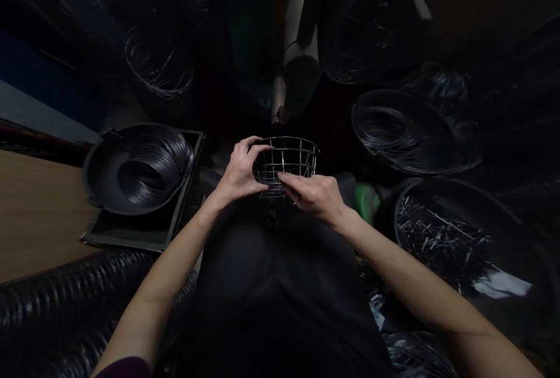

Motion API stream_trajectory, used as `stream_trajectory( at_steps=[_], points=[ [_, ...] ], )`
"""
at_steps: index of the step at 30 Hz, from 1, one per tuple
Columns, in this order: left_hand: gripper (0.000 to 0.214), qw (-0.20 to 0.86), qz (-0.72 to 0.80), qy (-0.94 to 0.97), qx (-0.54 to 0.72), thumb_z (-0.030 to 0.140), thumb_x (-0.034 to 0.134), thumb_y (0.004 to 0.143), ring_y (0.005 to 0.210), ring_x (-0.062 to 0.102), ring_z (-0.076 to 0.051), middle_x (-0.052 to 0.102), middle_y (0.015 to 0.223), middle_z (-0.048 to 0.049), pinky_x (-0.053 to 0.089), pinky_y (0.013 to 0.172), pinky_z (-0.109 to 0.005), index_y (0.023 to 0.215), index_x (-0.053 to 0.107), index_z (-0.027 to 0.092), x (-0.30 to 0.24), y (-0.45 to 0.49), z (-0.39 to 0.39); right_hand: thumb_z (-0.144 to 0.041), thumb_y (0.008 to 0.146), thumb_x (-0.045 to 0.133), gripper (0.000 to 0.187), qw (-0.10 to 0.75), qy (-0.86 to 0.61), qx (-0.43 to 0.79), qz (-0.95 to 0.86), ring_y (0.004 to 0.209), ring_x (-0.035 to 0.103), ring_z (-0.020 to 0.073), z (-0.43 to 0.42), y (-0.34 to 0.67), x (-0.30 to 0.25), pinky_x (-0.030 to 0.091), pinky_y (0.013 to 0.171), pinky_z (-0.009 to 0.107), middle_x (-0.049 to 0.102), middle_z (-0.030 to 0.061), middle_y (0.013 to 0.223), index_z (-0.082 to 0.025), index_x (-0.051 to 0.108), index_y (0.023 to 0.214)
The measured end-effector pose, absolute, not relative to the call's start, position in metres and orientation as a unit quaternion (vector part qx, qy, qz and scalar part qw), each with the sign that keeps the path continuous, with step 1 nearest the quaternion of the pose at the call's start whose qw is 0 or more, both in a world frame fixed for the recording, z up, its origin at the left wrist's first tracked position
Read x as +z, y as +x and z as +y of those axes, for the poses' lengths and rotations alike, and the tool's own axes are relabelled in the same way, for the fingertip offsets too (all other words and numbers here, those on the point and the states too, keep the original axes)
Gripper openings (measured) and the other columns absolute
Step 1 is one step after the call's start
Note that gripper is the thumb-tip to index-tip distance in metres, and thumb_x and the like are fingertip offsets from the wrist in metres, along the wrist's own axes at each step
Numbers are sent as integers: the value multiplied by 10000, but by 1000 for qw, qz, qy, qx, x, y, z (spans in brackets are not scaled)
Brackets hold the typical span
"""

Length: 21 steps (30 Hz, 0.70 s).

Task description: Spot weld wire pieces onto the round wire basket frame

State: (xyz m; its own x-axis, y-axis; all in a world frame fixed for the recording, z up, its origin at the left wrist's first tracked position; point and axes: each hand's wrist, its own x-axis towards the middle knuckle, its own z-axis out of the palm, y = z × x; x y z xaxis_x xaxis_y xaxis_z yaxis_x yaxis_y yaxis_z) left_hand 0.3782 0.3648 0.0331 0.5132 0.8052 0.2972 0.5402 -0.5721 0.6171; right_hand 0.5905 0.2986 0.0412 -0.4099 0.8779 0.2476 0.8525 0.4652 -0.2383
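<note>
At the centre of the frame I hold a small wire basket (286, 162) over my lap. My left hand (238, 174) curls round its left rim, fingers pinching the wires; my right hand (315, 194) pinches a wire at its lower front edge. The light is poor, so I judge a wire end could prick a finger, or the basket could slip and bend. Left of it sits a pan of coiled wire (140, 168) on the bench (39, 214); lower right, a tub of short wire pieces (441, 232).
</note>
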Motion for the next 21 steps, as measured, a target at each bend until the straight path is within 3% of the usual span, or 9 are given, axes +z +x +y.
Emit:
stream_trajectory(
  at_steps=[8,13,21],
  points=[
    [785,219,398,827,331,208,840,561,1296,440,-338,437,1366,-125,408,1101,-525,1271,505,237,34,384,382,-271,978,488,278,198,-492,-20,-848,770,707,130,316,599,49,476,621,240,721,-15,1108,-289,732,1109],
    [784,194,388,828,355,195,840,558,1288,436,-352,436,1360,-155,410,1083,-530,1272,515,193,33,388,387,-241,976,498,257,239,-466,-47,-850,734,711,125,322,603,52,462,595,248,730,-13,1081,-272,733,1075],
    [783,189,393,826,358,186,829,543,1292,440,-351,442,1362,-135,407,1085,-533,1257,511,233,38,389,405,-294,994,486,254,227,-479,-53,-847,701,711,132,341,602,56,457,578,264,730,-32,1072,-292,732,1055]
  ],
)
